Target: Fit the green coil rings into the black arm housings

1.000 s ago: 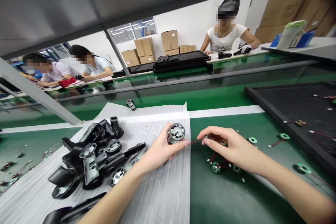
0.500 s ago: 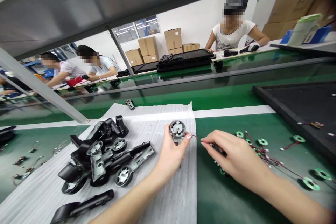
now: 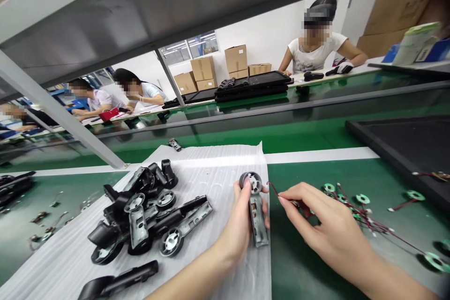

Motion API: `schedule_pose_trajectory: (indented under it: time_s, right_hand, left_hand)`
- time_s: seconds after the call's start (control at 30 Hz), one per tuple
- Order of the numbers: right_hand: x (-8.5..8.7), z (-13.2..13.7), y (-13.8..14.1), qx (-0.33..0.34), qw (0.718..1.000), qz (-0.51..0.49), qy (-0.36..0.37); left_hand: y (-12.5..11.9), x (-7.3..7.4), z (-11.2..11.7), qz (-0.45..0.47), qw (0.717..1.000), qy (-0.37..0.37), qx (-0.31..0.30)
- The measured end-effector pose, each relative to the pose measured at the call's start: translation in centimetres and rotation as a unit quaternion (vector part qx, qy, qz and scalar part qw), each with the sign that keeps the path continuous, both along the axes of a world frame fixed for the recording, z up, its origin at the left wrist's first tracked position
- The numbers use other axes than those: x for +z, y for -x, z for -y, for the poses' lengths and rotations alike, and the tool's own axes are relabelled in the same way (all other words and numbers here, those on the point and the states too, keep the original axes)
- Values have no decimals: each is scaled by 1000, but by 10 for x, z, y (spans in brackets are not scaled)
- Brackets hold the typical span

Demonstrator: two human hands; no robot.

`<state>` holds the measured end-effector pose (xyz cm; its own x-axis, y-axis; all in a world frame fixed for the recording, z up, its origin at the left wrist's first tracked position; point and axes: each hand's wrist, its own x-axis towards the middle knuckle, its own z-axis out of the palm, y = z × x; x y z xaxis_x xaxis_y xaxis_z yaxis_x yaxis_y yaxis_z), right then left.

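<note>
My left hand [image 3: 236, 229] is closed around a plastic housing [image 3: 259, 225] with a round spoked head and a hollow grey handle, its thumb on the head. The handle points down toward me. Just to the right, my right hand [image 3: 325, 220] pinches a thin dark red wire [image 3: 273, 188] whose free end points at the housing, apart from it. What the wire joins inside the curled fingers is mostly hidden. Beyond that hand lie several green ring-shaped circuit boards [image 3: 362, 198] with tangled red wires. A pile of similar black housings [image 3: 137, 229] is left of my left hand.
White foam sheet [image 3: 225, 267] covers part of the green bench. A black tray [image 3: 397, 136] stands at right. A metal post [image 3: 70, 112] and an overhead shelf [image 3: 140, 23] frame the view. Several co-workers sit beyond; one person [image 3: 318, 51] is at the back right.
The housing in my left hand has turned, so its hollow handle now shows, and the thumb has moved onto its head. The wire's free end has come away from the housing. The view has shifted slightly.
</note>
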<state>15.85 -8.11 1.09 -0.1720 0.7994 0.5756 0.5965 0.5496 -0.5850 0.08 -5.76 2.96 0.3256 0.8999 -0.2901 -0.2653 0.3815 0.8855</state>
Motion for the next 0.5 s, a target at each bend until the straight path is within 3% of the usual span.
schedule_pose_trajectory:
  time_s: [0.17,0.33,0.5]
  right_hand:
    - [0,-1,-1,17,1000,12,-22]
    - [2,1,2,24,996,62,-60]
    - [3,1,3,12,992,99,-80]
  left_hand:
    - [-5,0,10,41,998,27,-37]
    - [-7,1,11,66,997,34,-26]
    - [-8,2,10,36,999,22,-8]
